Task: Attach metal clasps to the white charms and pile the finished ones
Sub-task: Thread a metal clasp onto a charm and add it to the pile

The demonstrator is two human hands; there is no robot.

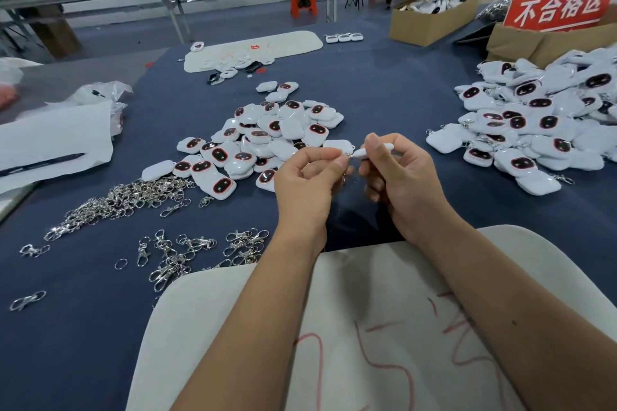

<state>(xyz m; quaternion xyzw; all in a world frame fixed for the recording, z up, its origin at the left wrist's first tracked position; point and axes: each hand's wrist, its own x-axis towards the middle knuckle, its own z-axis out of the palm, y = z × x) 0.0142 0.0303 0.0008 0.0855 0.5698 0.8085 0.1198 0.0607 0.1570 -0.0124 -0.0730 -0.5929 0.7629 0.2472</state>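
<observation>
Gripping a white charm (369, 151) edge-on in the right hand (397, 177), fingers curled round it, thumb on top. Pinching a small metal clasp (347, 157) at the charm's near tip between thumb and forefinger of the left hand (307, 180), remaining fingers curled loosely beneath. Meeting fingertip to fingertip above the blue table (384, 87), both hands raised just off the surface.

Lying directly beyond the grip and a little to its left: a heap of loose charms (260, 140), white with dark red-rimmed faces, no hardware visible on them. Spreading to the left of the grip and nearer the body: a scatter of silver clasps (133, 200), tangled thickly at the far end, thinner toward the front. Piling up well to the right of the grip: finished charms (541, 123), several showing rings and clips at their edges. Resting under both forearms: a white board (367, 327) with red scribbles.
</observation>
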